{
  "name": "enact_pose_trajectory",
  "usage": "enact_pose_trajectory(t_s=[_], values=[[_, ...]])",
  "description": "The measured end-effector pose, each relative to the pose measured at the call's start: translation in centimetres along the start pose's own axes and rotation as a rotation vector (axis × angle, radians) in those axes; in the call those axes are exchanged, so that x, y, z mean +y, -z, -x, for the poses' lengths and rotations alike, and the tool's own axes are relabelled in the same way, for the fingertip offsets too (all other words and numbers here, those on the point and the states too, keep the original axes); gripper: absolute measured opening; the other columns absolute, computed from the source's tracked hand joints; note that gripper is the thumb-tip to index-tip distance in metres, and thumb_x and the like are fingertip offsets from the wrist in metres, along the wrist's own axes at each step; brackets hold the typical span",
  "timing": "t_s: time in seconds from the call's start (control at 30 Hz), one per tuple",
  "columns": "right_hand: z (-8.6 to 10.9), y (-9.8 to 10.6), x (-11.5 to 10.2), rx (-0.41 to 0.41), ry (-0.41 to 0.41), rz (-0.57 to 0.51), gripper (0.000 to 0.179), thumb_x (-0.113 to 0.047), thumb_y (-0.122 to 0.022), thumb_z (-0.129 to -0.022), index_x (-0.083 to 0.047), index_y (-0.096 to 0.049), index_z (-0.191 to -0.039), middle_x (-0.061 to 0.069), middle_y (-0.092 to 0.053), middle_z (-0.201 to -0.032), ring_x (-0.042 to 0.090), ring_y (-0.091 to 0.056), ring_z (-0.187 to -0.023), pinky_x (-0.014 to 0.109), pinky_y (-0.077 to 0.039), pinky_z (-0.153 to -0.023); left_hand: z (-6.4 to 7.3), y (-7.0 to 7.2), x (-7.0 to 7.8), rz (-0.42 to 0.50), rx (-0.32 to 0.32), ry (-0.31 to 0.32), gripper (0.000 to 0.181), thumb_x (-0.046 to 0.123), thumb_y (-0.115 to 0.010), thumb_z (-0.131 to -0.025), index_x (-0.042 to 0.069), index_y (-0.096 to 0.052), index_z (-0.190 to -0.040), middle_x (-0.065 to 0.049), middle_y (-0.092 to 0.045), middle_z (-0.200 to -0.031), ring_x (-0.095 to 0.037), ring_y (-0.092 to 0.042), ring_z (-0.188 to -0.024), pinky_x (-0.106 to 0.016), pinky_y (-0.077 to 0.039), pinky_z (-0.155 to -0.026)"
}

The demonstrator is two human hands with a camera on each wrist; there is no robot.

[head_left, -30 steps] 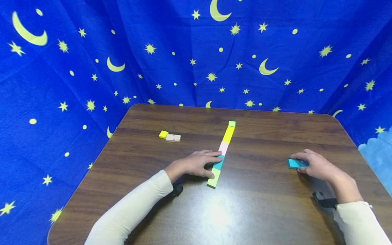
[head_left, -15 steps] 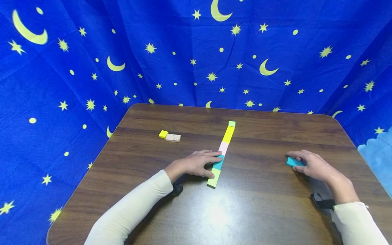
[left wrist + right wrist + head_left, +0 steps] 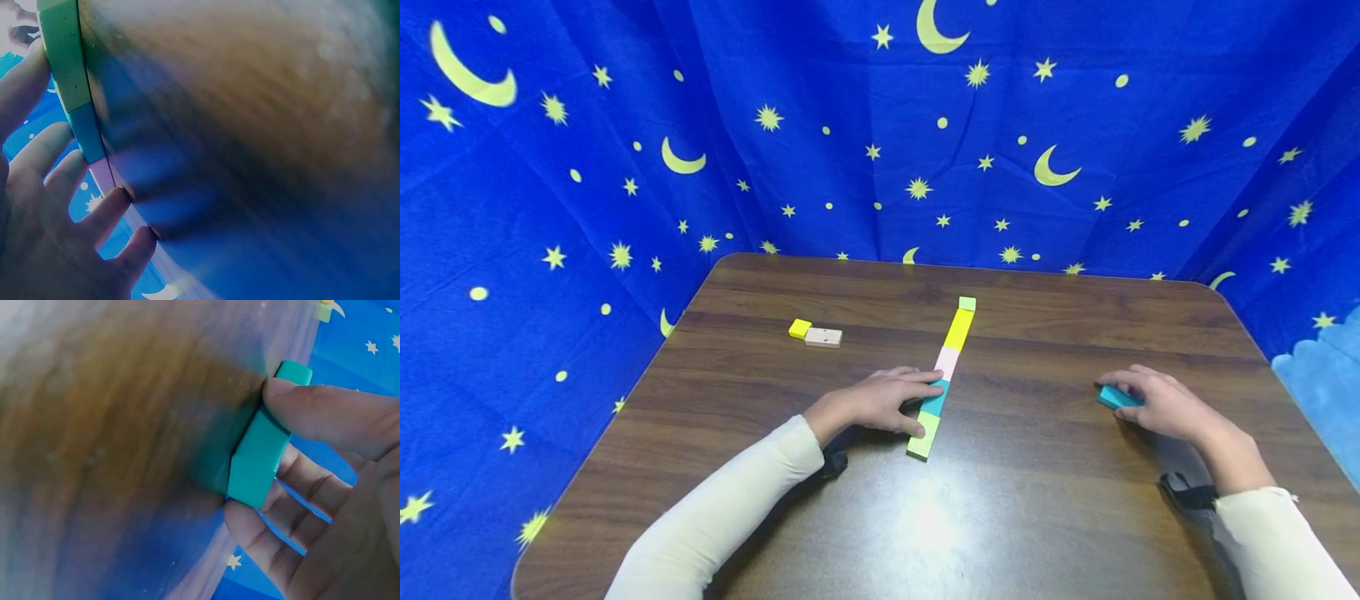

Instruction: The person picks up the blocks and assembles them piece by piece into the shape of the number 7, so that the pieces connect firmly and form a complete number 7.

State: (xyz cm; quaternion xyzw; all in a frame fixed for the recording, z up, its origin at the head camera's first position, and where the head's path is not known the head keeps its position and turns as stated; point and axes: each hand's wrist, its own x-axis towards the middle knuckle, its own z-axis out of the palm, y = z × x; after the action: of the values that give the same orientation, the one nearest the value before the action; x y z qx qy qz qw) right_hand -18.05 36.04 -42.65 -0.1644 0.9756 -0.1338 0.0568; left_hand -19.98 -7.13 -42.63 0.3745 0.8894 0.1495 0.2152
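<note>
A row of several flat blocks runs away from me along the table: a light green block (image 3: 922, 438) nearest, then a teal block (image 3: 935, 402), a pink block (image 3: 947, 364), a yellow block (image 3: 958, 330) and a small light green block (image 3: 967, 303). My left hand (image 3: 883, 402) lies along the row's left side with fingers spread, thumb on the near green block and fingertips on the teal one. Off to the right, my right hand (image 3: 1165, 403) grips another teal block (image 3: 261, 450) between thumb and fingers, low at the tabletop; the hand covers its right end in the head view.
On the left part of the wooden table (image 3: 760, 292), a yellow block (image 3: 800, 328) touches a pale speckled block (image 3: 823, 337). A blue curtain (image 3: 850, 100) with moons and stars hangs behind the table and along its sides.
My right hand has shifted slightly to the left with the teal block, which has turned a little. The left hand and the row stay still.
</note>
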Motion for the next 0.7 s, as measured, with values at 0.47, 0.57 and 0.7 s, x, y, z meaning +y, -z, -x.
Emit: enact_pose_trajectory(t_s=[0.47,0.57,0.7], values=[[-0.9,1.1,-0.2,-0.007,0.025,-0.048,0.043,-0.011,-0.074,-0.085,-0.008,-0.065,-0.127,0.017,-0.065,-0.110,0.034,-0.063,-0.099,0.051,-0.052,-0.078,0.0,0.1,0.2,0.003,-0.015,0.014,0.071,0.041,-0.067,-0.093,0.029,-0.033,-0.155,0.014,-0.014,-0.168,-0.027,-0.017,-0.156,-0.055,-0.020,-0.123],[-1.4,1.5,-0.6,0.000,0.034,-0.047,0.044,-0.011,-0.074,-0.085,-0.008,-0.064,-0.128,0.017,-0.065,-0.110,0.035,-0.063,-0.099,0.052,-0.051,-0.079,-0.1,0.2,0.1,-0.005,-0.011,0.017,0.071,0.041,-0.067,-0.093,0.029,-0.034,-0.155,0.014,-0.015,-0.168,-0.026,-0.018,-0.155,-0.054,-0.021,-0.123],[-1.9,1.8,-1.2,0.012,0.043,-0.027,0.045,-0.012,-0.075,-0.085,-0.009,-0.064,-0.128,0.013,-0.066,-0.108,0.029,-0.062,-0.095,0.046,-0.050,-0.076,-0.1,0.0,0.1,-0.018,-0.012,0.020,0.071,0.042,-0.067,-0.093,0.029,-0.034,-0.155,0.014,-0.015,-0.167,-0.026,-0.019,-0.155,-0.054,-0.022,-0.123]])
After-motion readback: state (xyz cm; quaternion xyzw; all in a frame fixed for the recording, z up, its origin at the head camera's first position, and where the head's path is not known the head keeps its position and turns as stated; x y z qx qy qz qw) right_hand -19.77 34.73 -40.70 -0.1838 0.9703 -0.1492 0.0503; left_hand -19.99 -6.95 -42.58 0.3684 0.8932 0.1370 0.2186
